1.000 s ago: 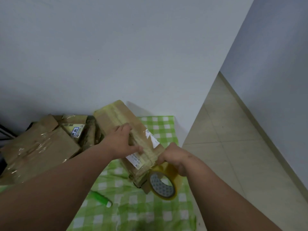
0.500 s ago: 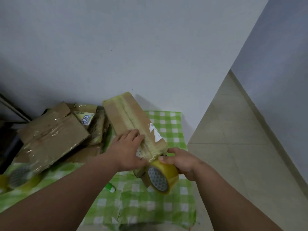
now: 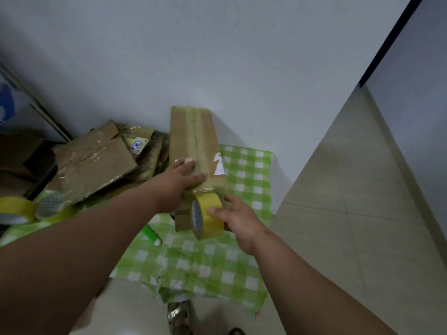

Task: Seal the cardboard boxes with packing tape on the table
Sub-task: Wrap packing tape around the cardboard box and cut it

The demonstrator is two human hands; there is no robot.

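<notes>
Lying flat with straight fingers on the near end of a long brown cardboard box point(image 3: 193, 146), the left hand point(image 3: 180, 183) — pressing down on the yellowish strip of tape running along the top face. Gripping a yellow roll of packing tape point(image 3: 207, 218) just below that near end, the right hand point(image 3: 238, 221) — thumb curled over the roll's outer band, fingers wrapping behind it, the roll standing on edge with its patterned core facing left. Tilting away from both hands toward the white wall point(image 3: 217, 56), the box, its near end raised above the green-and-white checked tablecloth point(image 3: 244, 170) and touching the roll. Lying left of the left forearm, a heap of flattened, tape-wrapped cardboard pieces point(image 3: 92, 165); nearer still on that side, two more yellow tape rolls point(image 3: 26, 210) sitting at the cloth's edge. Showing between the two forearms, a green cylindrical marker with a white tip point(image 3: 152, 234), resting on the cloth. Spreading right of the right arm, a pale tiled floor point(image 3: 350, 213)
</notes>
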